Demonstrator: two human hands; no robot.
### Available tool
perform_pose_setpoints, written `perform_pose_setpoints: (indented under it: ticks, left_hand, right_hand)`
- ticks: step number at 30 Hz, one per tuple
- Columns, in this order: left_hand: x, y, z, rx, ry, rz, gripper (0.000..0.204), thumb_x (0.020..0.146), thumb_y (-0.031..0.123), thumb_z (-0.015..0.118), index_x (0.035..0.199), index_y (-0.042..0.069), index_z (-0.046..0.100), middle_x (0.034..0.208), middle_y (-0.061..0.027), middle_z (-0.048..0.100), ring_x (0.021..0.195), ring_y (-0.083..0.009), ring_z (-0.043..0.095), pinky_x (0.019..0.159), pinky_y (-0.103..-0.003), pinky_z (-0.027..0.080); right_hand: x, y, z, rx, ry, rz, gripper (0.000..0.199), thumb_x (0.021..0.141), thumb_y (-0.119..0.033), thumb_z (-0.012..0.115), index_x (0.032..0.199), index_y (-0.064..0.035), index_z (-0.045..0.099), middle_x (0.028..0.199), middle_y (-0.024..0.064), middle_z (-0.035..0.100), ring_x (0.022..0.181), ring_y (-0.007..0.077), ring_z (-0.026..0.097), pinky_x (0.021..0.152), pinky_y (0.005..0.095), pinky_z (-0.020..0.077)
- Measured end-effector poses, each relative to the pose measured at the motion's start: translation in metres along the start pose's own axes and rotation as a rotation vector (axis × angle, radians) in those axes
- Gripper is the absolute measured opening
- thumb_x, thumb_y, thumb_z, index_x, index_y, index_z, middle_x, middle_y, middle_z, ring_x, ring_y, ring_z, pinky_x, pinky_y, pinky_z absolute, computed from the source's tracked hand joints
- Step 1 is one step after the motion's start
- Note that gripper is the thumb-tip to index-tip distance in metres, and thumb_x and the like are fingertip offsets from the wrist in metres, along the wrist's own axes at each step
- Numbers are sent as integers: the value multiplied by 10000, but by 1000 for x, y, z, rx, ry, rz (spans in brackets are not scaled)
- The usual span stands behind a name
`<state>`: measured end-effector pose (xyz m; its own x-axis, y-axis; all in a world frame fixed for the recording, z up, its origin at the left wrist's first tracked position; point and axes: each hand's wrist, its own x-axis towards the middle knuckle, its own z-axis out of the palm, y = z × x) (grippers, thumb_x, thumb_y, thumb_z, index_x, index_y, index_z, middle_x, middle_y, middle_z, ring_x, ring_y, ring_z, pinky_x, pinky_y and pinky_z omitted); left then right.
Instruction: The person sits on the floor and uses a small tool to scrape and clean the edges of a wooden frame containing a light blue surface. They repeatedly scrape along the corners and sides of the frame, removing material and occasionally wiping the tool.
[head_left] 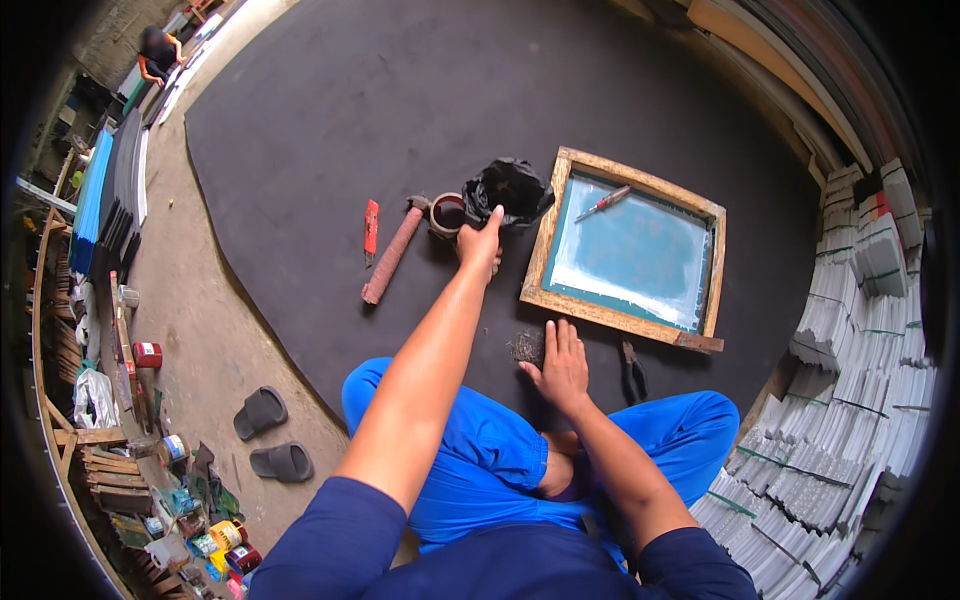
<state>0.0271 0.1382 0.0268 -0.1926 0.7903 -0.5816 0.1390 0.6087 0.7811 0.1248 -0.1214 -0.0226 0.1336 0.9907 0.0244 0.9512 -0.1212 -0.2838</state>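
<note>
Left hand (480,243) at frame centre reaches to the small brown cup (447,213) beside the black bag (508,190), fingers loosely curled, grip unclear; right hand (562,362) open, flat on dark mat (300,130) by steel wool (526,346), seemingly bracing; wooden screen frame (628,250) centre-right.

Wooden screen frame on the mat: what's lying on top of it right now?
On the wooden screen frame, a red-handled tool lies on the blue-green mesh near its far left corner. The rest of the mesh shows only a pale whitish patch. What lies under the frame is hidden.
</note>
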Motion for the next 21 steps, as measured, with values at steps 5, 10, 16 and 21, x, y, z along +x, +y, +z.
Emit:
perform_pose_setpoints:
  ticks: [5, 10, 16, 21]
  left_hand:
    - [33, -6, -3, -296, -65, 228, 135, 875, 55, 679, 993, -3, 647, 913, -103, 721, 679, -239, 736, 568, -326, 605]
    - [14, 15, -38, -432, -191, 497, 84, 891, 17, 651, 969, -11, 664, 913, -76, 708, 727, -180, 711, 646, -316, 640]
    - [-39, 27, -128, -268, -299, 505, 162, 918, 24, 622, 1066, 17, 689, 995, -47, 719, 864, -136, 700, 742, -335, 634]
    - [-42, -10, -163, -164, -294, 414, 182, 883, 12, 625, 1048, -3, 701, 958, -39, 716, 837, -137, 695, 709, -338, 636]
  right_hand:
    - [-2, -25, 4, 50, -181, 125, 841, 810, -454, 790, 1444, 18, 504, 1197, 160, 559, 1072, 315, 567, 888, 428, 492]
    - [-6, -18, 20, 169, -72, 21, 760, 825, -375, 798, 1444, -34, 518, 1249, 170, 550, 1140, 337, 552, 934, 440, 487]
    - [21, -31, 19, 23, -32, -345, 761, 866, -419, 742, 1508, -114, 468, 1592, 146, 395, 1466, 346, 376, 1155, 468, 368]
    - [36, -48, 62, -91, -186, -593, 684, 944, -454, 625, 1518, -112, 474, 1600, 101, 411, 1494, 276, 358, 1197, 485, 325]
